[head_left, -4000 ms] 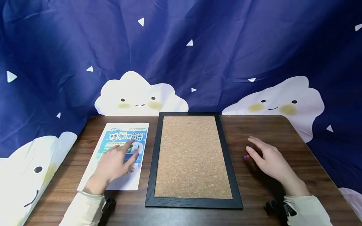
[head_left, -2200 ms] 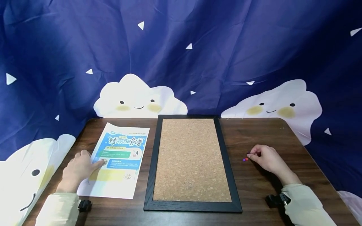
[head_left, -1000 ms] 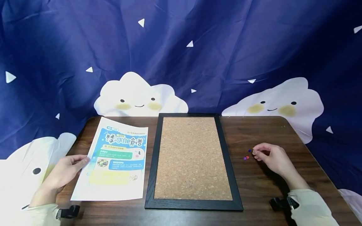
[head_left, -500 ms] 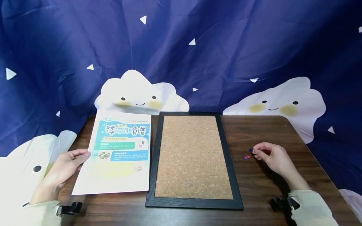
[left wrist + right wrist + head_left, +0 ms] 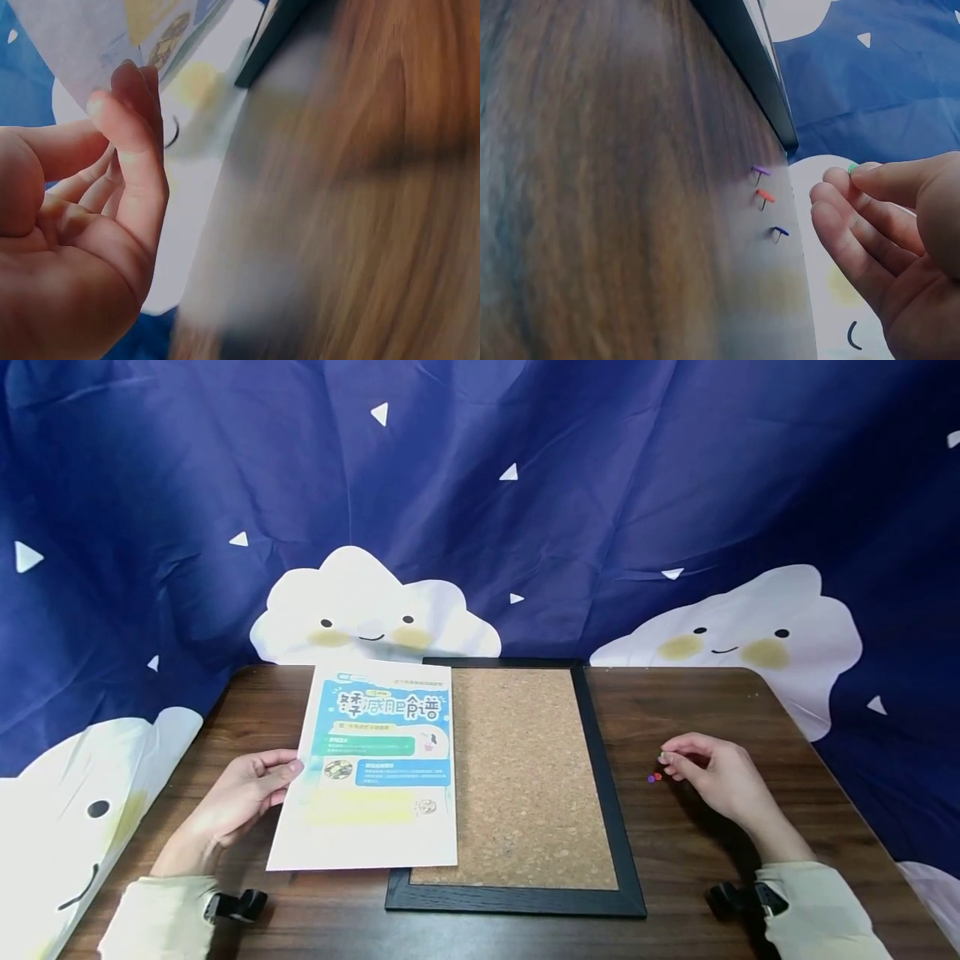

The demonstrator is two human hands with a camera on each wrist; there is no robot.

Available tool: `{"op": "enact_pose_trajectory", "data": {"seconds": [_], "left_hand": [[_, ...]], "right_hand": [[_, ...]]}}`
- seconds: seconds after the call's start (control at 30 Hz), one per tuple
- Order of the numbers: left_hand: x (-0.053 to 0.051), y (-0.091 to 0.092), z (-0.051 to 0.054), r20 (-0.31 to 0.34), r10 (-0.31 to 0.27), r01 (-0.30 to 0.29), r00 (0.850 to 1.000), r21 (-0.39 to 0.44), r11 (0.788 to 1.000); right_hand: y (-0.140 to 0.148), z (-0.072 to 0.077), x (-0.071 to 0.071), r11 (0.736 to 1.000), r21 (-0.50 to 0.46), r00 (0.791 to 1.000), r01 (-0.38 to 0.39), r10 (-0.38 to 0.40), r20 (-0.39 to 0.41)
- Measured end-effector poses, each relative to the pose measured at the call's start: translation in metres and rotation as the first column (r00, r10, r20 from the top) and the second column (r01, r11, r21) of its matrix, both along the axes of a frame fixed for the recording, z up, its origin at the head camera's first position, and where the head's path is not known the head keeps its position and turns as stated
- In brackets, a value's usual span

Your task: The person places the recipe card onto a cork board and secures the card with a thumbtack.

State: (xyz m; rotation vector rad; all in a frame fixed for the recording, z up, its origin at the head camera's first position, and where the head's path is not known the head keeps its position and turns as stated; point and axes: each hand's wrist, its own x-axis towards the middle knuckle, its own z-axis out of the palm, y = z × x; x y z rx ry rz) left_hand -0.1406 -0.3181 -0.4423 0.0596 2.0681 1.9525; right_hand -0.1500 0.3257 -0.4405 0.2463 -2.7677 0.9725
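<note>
White paper, printed in blue, green & yellow: the sheet (image 5: 375, 802) is up in the person's L hand (image 5: 251, 793), thumb on top of its L edge, fingers behind. It overlaps the L part of the cork board (image 5: 532, 777) & its black frame (image 5: 630, 868) in the head view; can't tell if it touches them.

Handling, prob.: v. light, thin, bendy but springy enough to stay fairly flat from one edge. Creases easily if squeezed; one-sided hold may let the far edge dip or swing. Best hold = thumb + fingers flat on a blank margin, approx. mid-edge, as the L hand has it; a 2nd hold on the opp. edge would steady it.

R hand (image 5: 716, 777) pinches a green tack (image 5: 853, 169) btwn thumb & fingertips, mostly hidden. Tacks look tiny, hard & light, w/ slick heads & prob. sharp pts, so grip by the head rim, shaft facing away from skin. Easy to drop.

Three more lie on the table (image 5: 697, 702), R of the frame, near the R hand: purple tack (image 5: 760, 171), red tack (image 5: 765, 196), blue tack (image 5: 781, 231).
</note>
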Motion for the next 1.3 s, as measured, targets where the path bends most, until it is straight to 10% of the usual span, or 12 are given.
{"op": "enact_pose_trajectory", "data": {"seconds": [1.3], "left_hand": [[-0.028, 0.144, -0.017, 0.075, -0.151, 0.143, 0.986, 0.1, 0.985]], "right_hand": [[-0.058, 0.014, -0.027, 0.977, -0.131, 0.984, -0.171, 0.175, 0.022]]}}
